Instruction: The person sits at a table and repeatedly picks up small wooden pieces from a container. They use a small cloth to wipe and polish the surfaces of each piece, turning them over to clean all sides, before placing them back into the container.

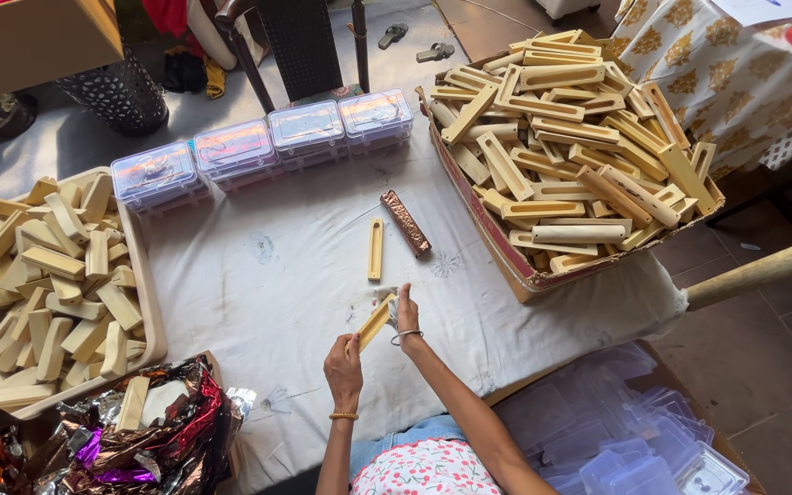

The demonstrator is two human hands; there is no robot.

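My left hand (344,366) and my right hand (406,312) together hold a slotted wooden bar (373,324) at an angle over the white tablecloth (268,293). The left hand grips its near end, while the right hand pinches its far end along with a small pale scrap. A second slotted wooden bar (375,248) lies flat just beyond my hands. Beside it lies a bar wrapped in copper-coloured foil (405,222).
A cardboard box (478,215) heaped with slotted wooden bars stands at the right. A tray (144,302) of shorter wooden blocks sits at the left. Several clear plastic boxes (263,147) line the far edge. Crumpled foil sheets (139,440) lie near left, empty plastic cases (634,440) near right.
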